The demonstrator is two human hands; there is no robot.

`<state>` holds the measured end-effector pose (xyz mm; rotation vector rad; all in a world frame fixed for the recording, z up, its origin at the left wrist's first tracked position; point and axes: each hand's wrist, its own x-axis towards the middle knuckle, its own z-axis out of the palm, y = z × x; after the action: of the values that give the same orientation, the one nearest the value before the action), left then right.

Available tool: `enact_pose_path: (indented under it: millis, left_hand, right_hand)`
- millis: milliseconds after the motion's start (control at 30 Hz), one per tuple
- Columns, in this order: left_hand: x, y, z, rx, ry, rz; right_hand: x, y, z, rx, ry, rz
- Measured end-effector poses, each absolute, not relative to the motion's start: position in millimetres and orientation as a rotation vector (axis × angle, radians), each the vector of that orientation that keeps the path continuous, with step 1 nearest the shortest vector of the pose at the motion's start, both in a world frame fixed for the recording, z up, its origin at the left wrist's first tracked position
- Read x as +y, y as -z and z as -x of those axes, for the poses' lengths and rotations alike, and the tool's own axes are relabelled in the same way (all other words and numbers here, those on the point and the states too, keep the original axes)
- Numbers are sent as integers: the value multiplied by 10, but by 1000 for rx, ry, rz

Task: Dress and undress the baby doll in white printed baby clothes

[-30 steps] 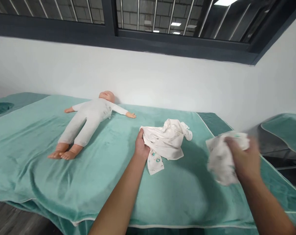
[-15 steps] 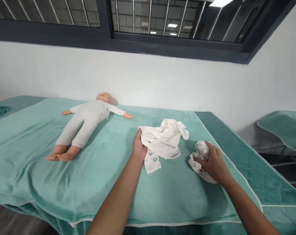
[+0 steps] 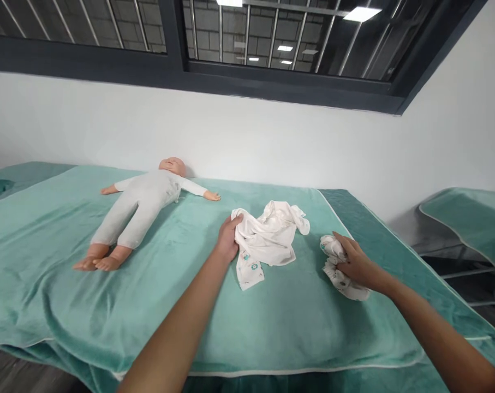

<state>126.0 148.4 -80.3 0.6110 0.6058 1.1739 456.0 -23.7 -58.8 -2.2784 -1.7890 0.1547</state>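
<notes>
My left hand [image 3: 228, 238] is closed on the left edge of a white baby shirt [image 3: 272, 234], its thumb on top of the cloth. The shirt lies crumpled on the green blanket, and one flap with a small print hangs toward me. My right hand [image 3: 356, 265] grips a bunched pair of white printed baby pants [image 3: 337, 273] at the right side of the blanket. Part of that bundle is hidden by the fingers. Away to the left, a baby doll [image 3: 144, 199] in a white body lies on its back with arms spread.
The green blanket [image 3: 149, 311] with white piping covers the bed, wrinkled at the left. Behind it rises a white wall [image 3: 247, 142] below a dark-framed barred window [image 3: 272, 90]. Another green-covered surface [image 3: 472, 218] with a metal frame stands at the right.
My right hand has shifted slightly right with the bunched pants, which are turned a little. The left hand has lifted the shirt's edge slightly. The view has shifted a bit.
</notes>
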Motion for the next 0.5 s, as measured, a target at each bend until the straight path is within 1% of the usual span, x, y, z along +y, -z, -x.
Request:
enact_pose_path:
  millis: [100, 167, 233, 300, 433, 500]
  left_hand:
    - [1552, 480, -968, 630, -1101, -758]
    - [1533, 156, -754, 662, -1006, -1086]
    - [1442, -217, -582, 711, -934, -1476]
    - [1298, -584, -474, 739, -815, -1804]
    - [999, -1086, -372, 786, -755, -2083]
    - [914, -1182, -321, 872, -774, -2189]
  right_hand:
    - [-174, 276, -4462, -1716, -238, 2360]
    - [-68, 36, -4245, -1636, -214, 2332]
    - [80, -189, -3893, -1660, -255, 2121]
    - [245, -386, -3454, -1744, -372, 1832]
    - [536, -696, -2629, -2017, -546, 1292]
    - [639, -815, -2373, -2088, -517, 1256]
